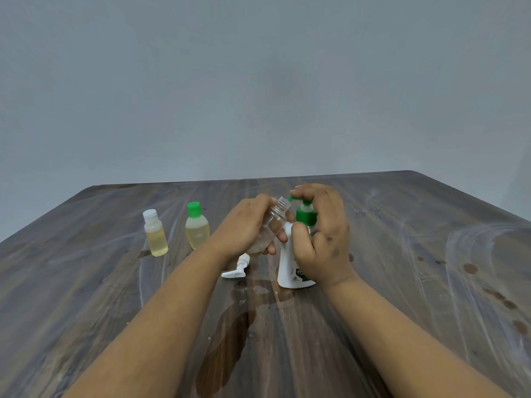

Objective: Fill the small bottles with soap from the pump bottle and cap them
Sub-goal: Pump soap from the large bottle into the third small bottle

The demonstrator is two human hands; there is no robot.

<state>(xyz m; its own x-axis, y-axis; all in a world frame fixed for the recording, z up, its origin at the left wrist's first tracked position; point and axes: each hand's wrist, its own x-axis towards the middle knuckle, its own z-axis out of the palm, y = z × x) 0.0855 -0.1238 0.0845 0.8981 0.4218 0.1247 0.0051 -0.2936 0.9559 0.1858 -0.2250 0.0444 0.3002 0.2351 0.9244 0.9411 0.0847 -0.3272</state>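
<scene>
My left hand (244,225) holds a small clear bottle (273,222), uncapped and tilted, its threaded mouth right under the green pump nozzle. My right hand (321,234) wraps over the green pump head of the white pump bottle (288,268), which stands upright on the table. A white pump-style cap (237,267) lies on its side on the table just below my left hand. Further left stand two small bottles of yellowish soap, both capped: one with a white cap (155,234), one with a green cap (196,228).
The wooden table (402,282) has a dark wet patch (227,346) in front of the pump bottle and small dark spots at the right. A plain grey wall rises behind the table's far edge.
</scene>
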